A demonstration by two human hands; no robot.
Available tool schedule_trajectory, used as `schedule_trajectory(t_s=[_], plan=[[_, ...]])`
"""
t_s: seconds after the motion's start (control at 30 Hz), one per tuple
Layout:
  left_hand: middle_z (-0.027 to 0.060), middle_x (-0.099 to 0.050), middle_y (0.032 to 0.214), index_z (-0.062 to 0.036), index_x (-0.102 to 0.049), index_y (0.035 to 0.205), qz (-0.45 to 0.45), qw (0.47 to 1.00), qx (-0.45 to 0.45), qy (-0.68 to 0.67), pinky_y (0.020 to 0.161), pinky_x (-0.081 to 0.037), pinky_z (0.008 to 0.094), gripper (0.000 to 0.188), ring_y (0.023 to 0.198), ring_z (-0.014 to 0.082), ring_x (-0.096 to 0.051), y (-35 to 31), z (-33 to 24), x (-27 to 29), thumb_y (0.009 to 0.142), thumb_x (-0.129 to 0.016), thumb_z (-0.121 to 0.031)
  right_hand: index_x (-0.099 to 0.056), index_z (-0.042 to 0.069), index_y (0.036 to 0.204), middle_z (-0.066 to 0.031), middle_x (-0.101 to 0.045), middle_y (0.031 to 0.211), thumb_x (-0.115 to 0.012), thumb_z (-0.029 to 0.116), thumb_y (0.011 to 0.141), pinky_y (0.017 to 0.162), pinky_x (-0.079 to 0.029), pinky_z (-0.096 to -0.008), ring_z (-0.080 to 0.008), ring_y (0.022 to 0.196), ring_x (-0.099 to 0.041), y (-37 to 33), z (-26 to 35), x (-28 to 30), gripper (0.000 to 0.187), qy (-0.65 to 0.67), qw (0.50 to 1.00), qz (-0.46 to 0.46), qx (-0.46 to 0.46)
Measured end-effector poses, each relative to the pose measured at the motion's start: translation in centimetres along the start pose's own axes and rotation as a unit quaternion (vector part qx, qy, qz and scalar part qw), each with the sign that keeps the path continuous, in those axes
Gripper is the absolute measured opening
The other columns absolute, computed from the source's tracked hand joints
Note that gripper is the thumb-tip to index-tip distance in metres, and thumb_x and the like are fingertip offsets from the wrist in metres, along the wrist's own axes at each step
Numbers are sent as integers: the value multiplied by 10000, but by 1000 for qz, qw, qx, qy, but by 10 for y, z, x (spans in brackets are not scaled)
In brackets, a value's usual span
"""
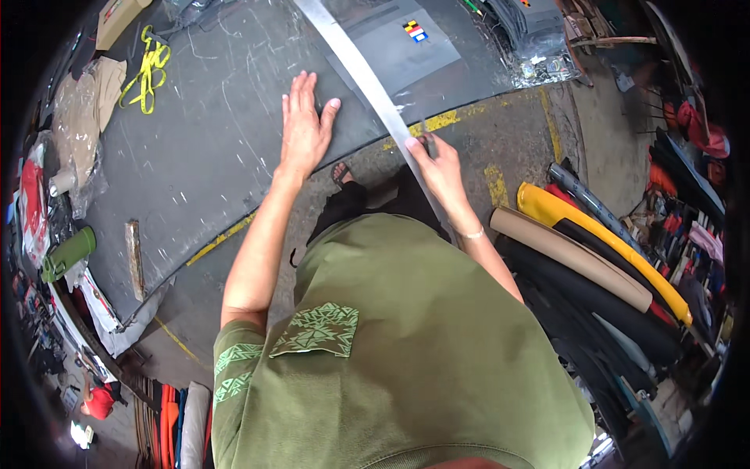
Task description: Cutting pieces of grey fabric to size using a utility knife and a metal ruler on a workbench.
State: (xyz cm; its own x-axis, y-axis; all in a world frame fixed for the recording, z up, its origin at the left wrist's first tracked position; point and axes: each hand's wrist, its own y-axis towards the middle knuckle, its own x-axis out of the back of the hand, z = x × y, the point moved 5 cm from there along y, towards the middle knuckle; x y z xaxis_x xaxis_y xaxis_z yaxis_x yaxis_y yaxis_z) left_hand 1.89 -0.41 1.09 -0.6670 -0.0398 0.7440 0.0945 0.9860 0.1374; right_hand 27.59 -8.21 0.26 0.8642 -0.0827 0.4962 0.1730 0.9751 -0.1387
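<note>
Well, right fingers (445, 153) on straightedge (367, 78), tan material (113, 90) partly in plastic (86, 187).

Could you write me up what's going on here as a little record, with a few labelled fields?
Left hand: palm down, fingers spread, on the dark worktable
Left hand point: left hand, worktable
Right hand: right hand holding a long silver straightedge
Straightedge: extends past the worktable's near edge
Beside it: grey sheet with a multicoloured patch
Far left: yellow tape
Right side: tan roll, yellow roll
</note>
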Motion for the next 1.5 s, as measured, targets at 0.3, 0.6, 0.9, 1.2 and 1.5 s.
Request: schedule_trajectory(t_s=[0.3,0.6,0.9,1.2,1.5], plan=[[201,-370,1597,-18,-402,1514,8,987,-74,140,1239,-187,583,766,1517,365,-293,43,17,-16,988,-584,-545,-721,-9,1077,-144,-722,799,-699,403,942,742,-523,-344,-205,749,-686,17,-20,-25,434,3,987,135,-84],[130,-423,1568,-79,-460,1495,-4,977,-87,194,1244,-200,555,793,1513,321,-316,55,14,-19,929,-625,-609,-714,33,905,-8,-660,745,-728,230,967,684,-485,-264,-103,702,-617,22,-38,-33,208,184,952,150,-193],[124,-434,1561,-89,-479,1486,5,975,-85,207,1245,-204,548,779,1507,318,-328,57,11,-17,920,-642,-598,-721,-4,929,51,-586,704,-759,251,921,647,-435,-240,-42,694,-501,31,-20,-29,258,148,968,137,-148],[109,-457,1536,-151,-532,1438,6,980,-67,187,1236,-225,549,703,1491,301,-364,56,12,-18,909,-656,-596,-726,-1,936,49,-607,749,-774,208,937,682,-442,-231,-41,718,-508,28,-20,-29,214,235,938,134,-218],[98,-452,1544,-172,-520,1471,12,976,-61,207,1252,-218,536,714,1489,281,-366,57,13,-18,920,-644,-610,-718,40,889,84,-560,771,-803,178,907,666,-366,-232,-31,721,-452,29,-20,-30,163,262,920,147,-252]])
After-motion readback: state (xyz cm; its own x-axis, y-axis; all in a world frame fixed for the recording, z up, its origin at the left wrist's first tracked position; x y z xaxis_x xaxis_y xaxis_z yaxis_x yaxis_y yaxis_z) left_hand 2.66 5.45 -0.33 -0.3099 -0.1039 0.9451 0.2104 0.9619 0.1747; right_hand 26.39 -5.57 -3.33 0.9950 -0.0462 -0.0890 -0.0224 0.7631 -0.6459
